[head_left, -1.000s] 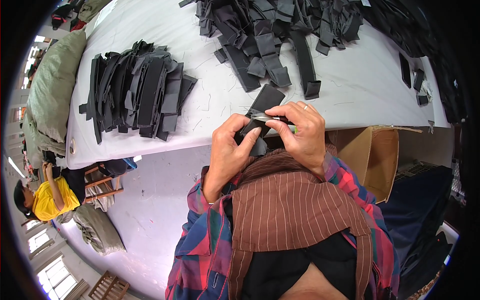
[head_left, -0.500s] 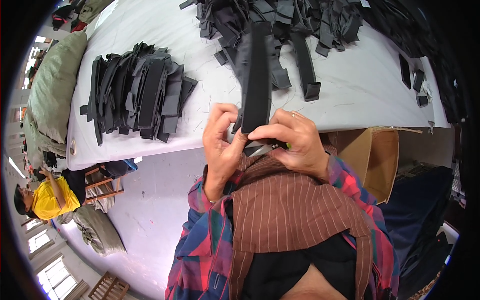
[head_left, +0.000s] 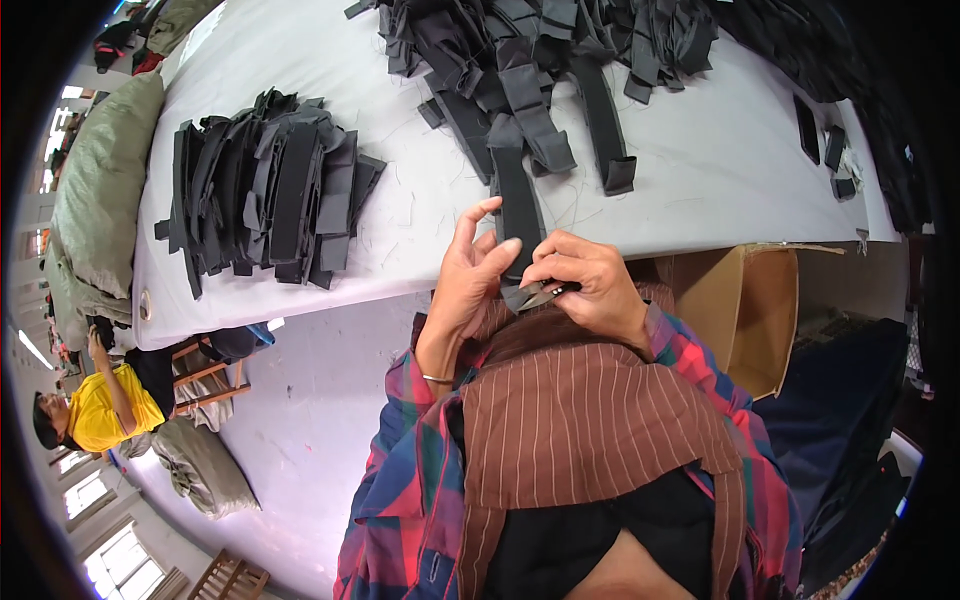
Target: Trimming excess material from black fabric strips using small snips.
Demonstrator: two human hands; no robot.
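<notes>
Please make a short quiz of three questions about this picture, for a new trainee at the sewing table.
1. True or false: the right hand holds small metal snips at the near end of a black strap.
2. Where is the neat stack of black straps? A) in the cardboard box B) on the white table, to the person's left C) on the floor
3. Fill in: the open cardboard box stands below the table edge on the person's ____ side.

Key
1. True. The left hand steadies the same strap.
2. B. The stack lies on the white table, apart from the loose pile of straps further back.
3. right
</notes>
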